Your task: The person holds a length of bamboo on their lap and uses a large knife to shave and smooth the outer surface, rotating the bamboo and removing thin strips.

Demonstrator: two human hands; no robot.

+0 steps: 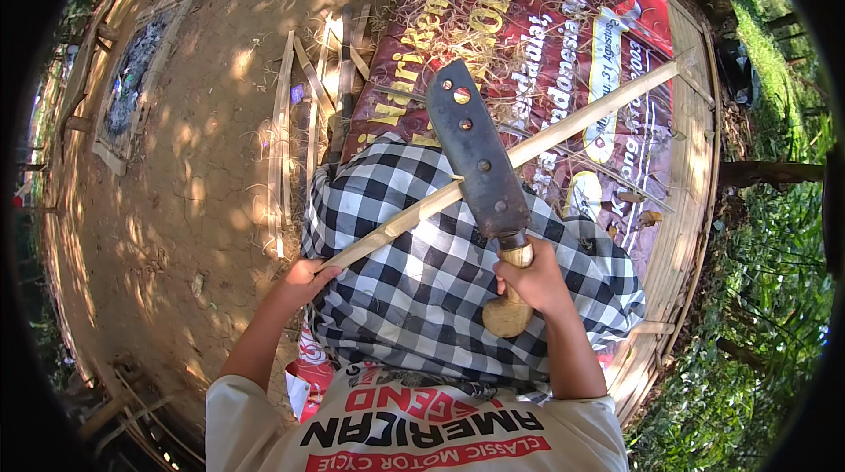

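My right hand point(534, 277) is wrapped round the wooden handle of a broad cleaver point(480, 155), whose dark blade has several holes and rivets. The blade points away from me and lies across a long, pale wooden strip point(576, 123), hiding a short stretch of it. My left hand point(310, 278) grips the strip's near end. From there the strip slants up to the far right over my lap, which is covered by a black and white checked cloth point(378, 199). Where the blade meets the strip, a small sliver sticks up at its edge.
A red printed banner point(378, 111), strewn with curly shavings point(458, 23), covers part of a bamboo platform point(682, 234). Several wooden strips point(283, 138) lie to the left on bare earth. A framed ash pit point(141, 67) is farther left; green plants point(748, 340) grow on the right.
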